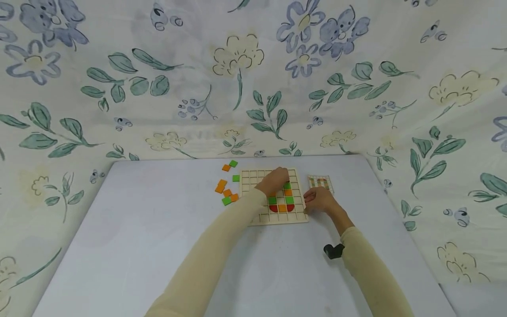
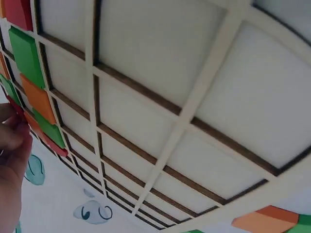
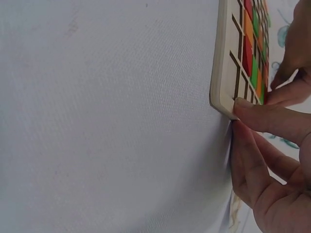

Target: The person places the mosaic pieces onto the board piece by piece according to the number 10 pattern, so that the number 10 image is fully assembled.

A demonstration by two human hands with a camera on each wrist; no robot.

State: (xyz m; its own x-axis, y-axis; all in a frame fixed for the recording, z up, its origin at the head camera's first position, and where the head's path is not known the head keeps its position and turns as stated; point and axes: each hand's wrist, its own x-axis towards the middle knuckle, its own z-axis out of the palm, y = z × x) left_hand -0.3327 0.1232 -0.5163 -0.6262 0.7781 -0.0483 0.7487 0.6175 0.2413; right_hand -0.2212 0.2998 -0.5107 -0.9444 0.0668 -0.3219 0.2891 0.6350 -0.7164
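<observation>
A pale wooden grid board lies on the table, with red, orange and green tiles set in some of its cells. Over the board's far part is my left hand, its fingertips pinching a red tile at the end of the tile pattern. My right hand grips the board's near right corner, thumb on the top face and fingers against the side. In the head view, the left hand and sleeve hide part of the grid and of the pattern.
Loose orange tiles and green tiles are scattered left of the board. A small patterned card lies beyond the right hand. Floral fabric hangs behind the white table. A black object sits against the right sleeve.
</observation>
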